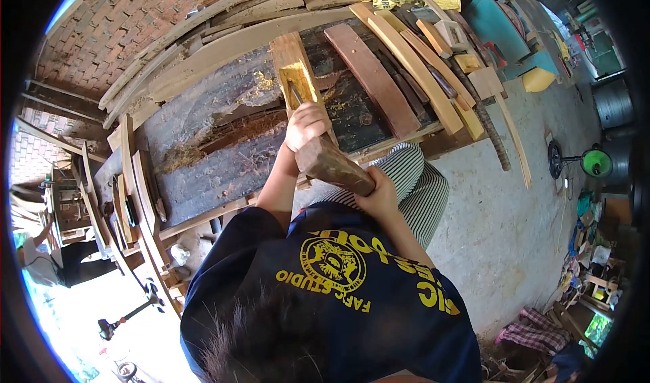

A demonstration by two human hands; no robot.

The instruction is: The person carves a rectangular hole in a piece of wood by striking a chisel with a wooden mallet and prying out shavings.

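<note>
My left hand (309, 124) is wrapped round a chisel (295, 93), whose blade points into a hollow cut in a light timber piece (290, 47). The handle is mostly hidden by my fingers. My right hand (380, 195) grips the narrow end of a rough wooden mallet (332, 166). Its thick end lies close by my left hand, overlapping the near end of the chisel in this view. The timber rests on a dark, worn workbench (196, 193), with yellow shavings (263, 81) scattered beside it.
A curved reddish-brown board (372, 78) and several pale wooden strips (416, 71) lie to the right on the bench. Long planks (203, 65) line the back by the brick wall (128, 24). A green-centred fan (596, 162) stands at right. Another person (44, 264) is at far left.
</note>
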